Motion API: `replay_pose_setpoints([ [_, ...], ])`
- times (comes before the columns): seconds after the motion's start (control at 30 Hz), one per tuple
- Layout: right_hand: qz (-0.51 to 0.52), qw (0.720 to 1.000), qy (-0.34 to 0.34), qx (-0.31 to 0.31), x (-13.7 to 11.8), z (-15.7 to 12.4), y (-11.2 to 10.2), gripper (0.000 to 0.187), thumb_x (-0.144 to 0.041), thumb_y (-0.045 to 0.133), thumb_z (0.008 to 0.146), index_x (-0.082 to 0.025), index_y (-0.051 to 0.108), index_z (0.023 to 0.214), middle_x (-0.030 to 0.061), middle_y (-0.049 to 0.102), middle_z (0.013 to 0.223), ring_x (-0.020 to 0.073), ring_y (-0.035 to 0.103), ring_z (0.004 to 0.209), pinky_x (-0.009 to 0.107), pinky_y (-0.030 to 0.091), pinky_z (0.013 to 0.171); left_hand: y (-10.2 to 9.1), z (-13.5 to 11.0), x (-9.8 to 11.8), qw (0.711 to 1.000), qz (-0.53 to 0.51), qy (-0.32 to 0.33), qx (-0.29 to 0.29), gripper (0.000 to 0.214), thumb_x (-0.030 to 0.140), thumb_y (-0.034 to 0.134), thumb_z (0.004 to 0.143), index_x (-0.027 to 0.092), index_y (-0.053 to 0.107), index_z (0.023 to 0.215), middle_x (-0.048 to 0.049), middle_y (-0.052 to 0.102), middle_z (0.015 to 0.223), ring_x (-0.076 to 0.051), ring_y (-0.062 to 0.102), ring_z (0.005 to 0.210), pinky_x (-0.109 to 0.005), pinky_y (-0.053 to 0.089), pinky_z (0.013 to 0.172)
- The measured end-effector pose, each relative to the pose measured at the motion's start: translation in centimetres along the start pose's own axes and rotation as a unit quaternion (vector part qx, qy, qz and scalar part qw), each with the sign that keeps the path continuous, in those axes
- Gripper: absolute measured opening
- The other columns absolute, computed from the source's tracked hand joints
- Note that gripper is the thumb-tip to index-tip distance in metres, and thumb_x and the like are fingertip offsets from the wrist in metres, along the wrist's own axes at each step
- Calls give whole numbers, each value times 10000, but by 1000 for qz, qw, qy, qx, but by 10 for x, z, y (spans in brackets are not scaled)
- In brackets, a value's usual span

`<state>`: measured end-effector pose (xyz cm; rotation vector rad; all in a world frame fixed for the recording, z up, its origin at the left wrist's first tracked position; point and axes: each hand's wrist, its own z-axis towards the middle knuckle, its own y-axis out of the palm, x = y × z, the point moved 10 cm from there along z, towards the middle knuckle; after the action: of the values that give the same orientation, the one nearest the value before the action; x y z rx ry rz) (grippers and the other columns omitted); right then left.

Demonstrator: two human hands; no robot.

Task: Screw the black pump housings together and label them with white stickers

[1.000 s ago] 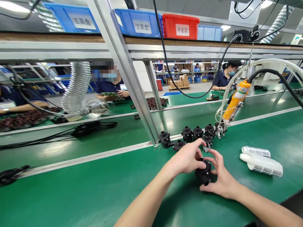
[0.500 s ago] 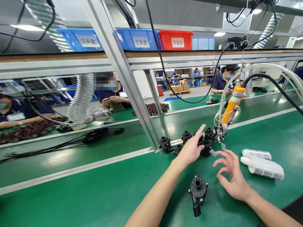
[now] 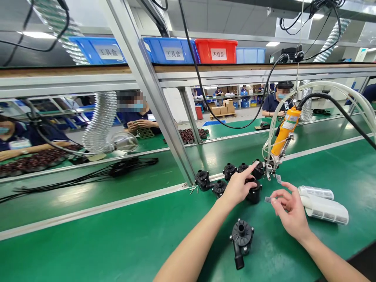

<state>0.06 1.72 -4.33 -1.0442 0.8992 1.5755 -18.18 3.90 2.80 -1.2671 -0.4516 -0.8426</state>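
Note:
My left hand (image 3: 239,186) reaches forward and closes its fingers round a black pump housing (image 3: 254,192) in the group of several black pump housings (image 3: 229,171) on the green belt. A small label sticks to its raised forefinger. My right hand (image 3: 289,212) hovers beside it, fingers apart, with small grey labels stuck on two fingertips. Another black pump housing (image 3: 241,239) with a long outlet pipe stands alone on the belt, nearer to me and below both hands.
An orange powered screwdriver (image 3: 283,131) hangs on hoses just beyond the housings. Two white rolls (image 3: 323,203) lie at the right. A slanted aluminium post (image 3: 164,117) rises at centre. Other workers sit across the line; blue and red bins stand on the shelf above.
Both hands have let go of the housing that now stands alone. My left hand has reached forward onto a housing in the group. My right hand has lifted away, labels on its fingertips.

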Motion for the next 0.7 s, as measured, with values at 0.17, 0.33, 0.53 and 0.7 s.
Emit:
replay_pose_setpoints([
  [0.17, -6, 998, 32, -55, 9, -3, 11, 566, -450, 662, 988, -273, 340, 1419, 17, 637, 960, 114, 543, 647, 242, 419, 578, -1, -11, -11, 994, -17, -96, -42, 732, 240, 748, 796, 191, 542, 1497, -67, 819, 929, -255, 747, 894, -333, 557, 848],
  [0.33, -20, 992, 73, -105, 21, -7, 28, 578, -453, 655, 992, -261, 340, 1438, 5, 637, 937, 104, 512, 648, 232, 418, 591, 4, -11, -23, 990, -46, -129, -36, 609, 235, 698, 835, 163, 577, 1428, -88, 822, 913, -250, 747, 852, -313, 541, 765],
  [0.53, -8, 990, 89, -108, 29, -3, 38, 606, -438, 677, 973, -245, 333, 1433, -4, 638, 931, 86, 485, 617, 217, 382, 579, 6, -9, -30, 986, -92, -138, -29, 594, 191, 689, 829, 151, 582, 1411, -96, 818, 902, -236, 742, 838, -293, 525, 740],
  [0.7, -8, 989, 88, -123, 30, -2, 46, 596, -425, 688, 958, -250, 348, 1415, -5, 649, 931, 83, 490, 614, 208, 379, 570, 6, -10, -33, 983, -111, -141, -35, 600, 199, 698, 831, 144, 571, 1416, -98, 817, 911, -227, 739, 825, -286, 521, 727],
])
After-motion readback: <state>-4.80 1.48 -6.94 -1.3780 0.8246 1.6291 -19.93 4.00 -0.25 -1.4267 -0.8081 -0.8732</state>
